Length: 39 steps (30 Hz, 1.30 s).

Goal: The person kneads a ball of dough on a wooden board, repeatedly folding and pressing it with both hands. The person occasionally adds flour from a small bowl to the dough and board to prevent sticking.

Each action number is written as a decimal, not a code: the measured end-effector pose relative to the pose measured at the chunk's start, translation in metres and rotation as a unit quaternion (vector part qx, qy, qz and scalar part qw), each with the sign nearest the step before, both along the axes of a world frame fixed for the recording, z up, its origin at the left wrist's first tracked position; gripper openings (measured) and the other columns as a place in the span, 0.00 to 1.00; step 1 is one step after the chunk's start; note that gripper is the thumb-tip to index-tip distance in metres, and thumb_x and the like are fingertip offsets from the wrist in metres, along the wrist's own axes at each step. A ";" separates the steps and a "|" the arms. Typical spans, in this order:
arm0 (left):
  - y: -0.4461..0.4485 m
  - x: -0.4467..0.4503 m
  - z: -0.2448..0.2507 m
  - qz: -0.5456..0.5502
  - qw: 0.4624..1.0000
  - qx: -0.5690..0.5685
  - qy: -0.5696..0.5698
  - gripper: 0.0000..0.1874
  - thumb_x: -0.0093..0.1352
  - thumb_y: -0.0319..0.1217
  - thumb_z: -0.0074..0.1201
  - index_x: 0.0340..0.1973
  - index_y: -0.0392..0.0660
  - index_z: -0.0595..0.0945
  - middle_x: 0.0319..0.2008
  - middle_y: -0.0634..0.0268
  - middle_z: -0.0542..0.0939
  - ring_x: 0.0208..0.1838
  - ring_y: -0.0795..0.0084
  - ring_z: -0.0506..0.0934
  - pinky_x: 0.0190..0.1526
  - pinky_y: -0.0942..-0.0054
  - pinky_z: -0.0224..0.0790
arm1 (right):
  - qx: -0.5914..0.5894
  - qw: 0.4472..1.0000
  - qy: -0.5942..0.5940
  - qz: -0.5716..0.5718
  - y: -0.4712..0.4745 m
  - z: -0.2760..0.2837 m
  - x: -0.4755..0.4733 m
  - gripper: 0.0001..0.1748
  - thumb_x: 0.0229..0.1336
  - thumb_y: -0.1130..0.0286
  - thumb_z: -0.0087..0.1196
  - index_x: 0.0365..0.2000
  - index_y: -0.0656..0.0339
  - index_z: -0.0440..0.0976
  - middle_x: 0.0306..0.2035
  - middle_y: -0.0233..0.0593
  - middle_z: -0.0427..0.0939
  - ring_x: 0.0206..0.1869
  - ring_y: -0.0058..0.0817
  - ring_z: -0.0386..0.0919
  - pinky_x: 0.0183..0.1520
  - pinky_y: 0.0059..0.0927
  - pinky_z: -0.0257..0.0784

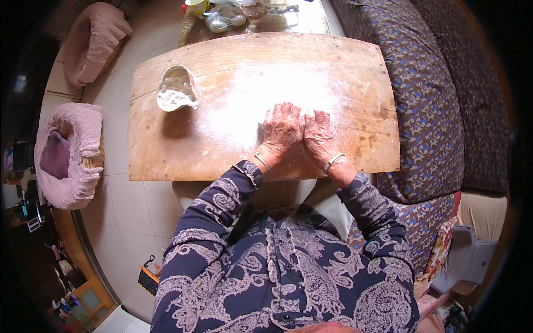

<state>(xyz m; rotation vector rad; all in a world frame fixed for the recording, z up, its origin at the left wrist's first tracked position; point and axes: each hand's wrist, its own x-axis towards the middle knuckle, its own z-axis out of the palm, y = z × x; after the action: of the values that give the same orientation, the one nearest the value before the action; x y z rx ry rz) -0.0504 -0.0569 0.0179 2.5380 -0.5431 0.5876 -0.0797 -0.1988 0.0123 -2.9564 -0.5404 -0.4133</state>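
My left hand (283,125) and my right hand (321,135) lie side by side, palms down, over a wooden board (175,137). Their inner edges nearly touch, and the fingers point away from me. A little pale material (307,111) shows between the fingertips; glare and the hands hide what lies under the palms. White powder dusts the wood, brightest just beyond my fingers. To the left stands a scoop-like container (177,89) with white powder that looks like flour inside. Each wrist wears a metal bracelet.
Behind the board, a table (191,31) bears plastic bags (222,20), a yellow-green cup (197,6) and a clear container (253,11). A patterned sofa (420,104) borders the right side. Two fluffy pink pet beds (68,189) are on the left, near the tiled floor (125,195).
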 end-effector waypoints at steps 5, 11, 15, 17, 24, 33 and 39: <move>-0.014 0.037 -0.007 0.022 1.000 -0.006 0.015 0.13 0.67 0.38 0.53 0.39 0.43 0.81 0.40 0.56 0.79 0.45 0.54 0.76 0.45 0.56 0.70 | 0.001 0.990 0.129 -0.057 -0.003 0.012 0.029 0.25 0.61 0.70 0.47 0.59 0.57 0.65 0.50 0.52 0.68 0.56 0.48 0.70 0.48 0.50 0.78; -0.025 0.092 -0.012 0.102 0.995 0.001 -0.013 0.15 0.68 0.42 0.50 0.36 0.43 0.82 0.38 0.58 0.80 0.45 0.56 0.76 0.45 0.55 0.68 | -0.036 0.991 0.132 0.007 -0.018 0.010 0.099 0.35 0.57 0.66 0.52 0.66 0.53 0.60 0.45 0.53 0.78 0.43 0.50 0.80 0.40 0.48 0.79; -0.035 0.112 -0.009 0.139 0.988 -0.040 0.056 0.22 0.72 0.46 0.46 0.42 0.40 0.83 0.46 0.53 0.82 0.53 0.51 0.76 0.55 0.48 0.66 | -0.014 0.981 0.192 -0.002 -0.024 0.019 0.128 0.33 0.60 0.62 0.50 0.66 0.52 0.60 0.40 0.56 0.81 0.34 0.53 0.82 0.36 0.53 0.77; -0.033 0.120 -0.007 0.149 0.981 -0.075 0.097 0.25 0.73 0.49 0.44 0.45 0.39 0.83 0.50 0.51 0.82 0.57 0.47 0.75 0.60 0.46 0.64 | -0.008 0.978 0.210 0.008 -0.022 0.023 0.132 0.27 0.60 0.64 0.50 0.61 0.55 0.65 0.38 0.57 0.80 0.36 0.54 0.81 0.38 0.53 0.77; -0.004 0.049 0.010 -0.064 0.995 0.068 0.028 0.11 0.69 0.36 0.50 0.36 0.42 0.82 0.29 0.56 0.82 0.24 0.55 0.81 0.26 0.59 0.74 | 0.094 0.987 0.050 0.123 -0.023 0.046 0.039 0.36 0.50 0.72 0.57 0.61 0.72 0.62 0.51 0.62 0.71 0.52 0.52 0.73 0.55 0.44 0.73; -0.023 0.052 -0.014 0.003 0.999 -0.013 -0.048 0.12 0.66 0.39 0.53 0.33 0.43 0.82 0.36 0.58 0.80 0.42 0.58 0.76 0.41 0.60 0.69 | 0.026 0.994 0.107 0.002 -0.023 0.005 0.043 0.26 0.59 0.69 0.49 0.59 0.59 0.66 0.52 0.50 0.70 0.54 0.49 0.70 0.54 0.47 0.74; -0.028 0.099 -0.003 0.067 0.997 0.013 -0.032 0.16 0.69 0.42 0.52 0.31 0.42 0.82 0.36 0.56 0.80 0.43 0.55 0.76 0.43 0.54 0.67 | -0.019 0.997 0.075 0.024 -0.022 0.013 0.097 0.26 0.58 0.69 0.52 0.58 0.60 0.68 0.46 0.50 0.79 0.47 0.48 0.79 0.46 0.45 0.77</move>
<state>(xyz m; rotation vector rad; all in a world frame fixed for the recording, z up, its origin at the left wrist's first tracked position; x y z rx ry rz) 0.0490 -0.0850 0.0150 2.6038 -0.4060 0.7155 0.0171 -0.2211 0.0255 -2.9704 -0.6063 -0.1752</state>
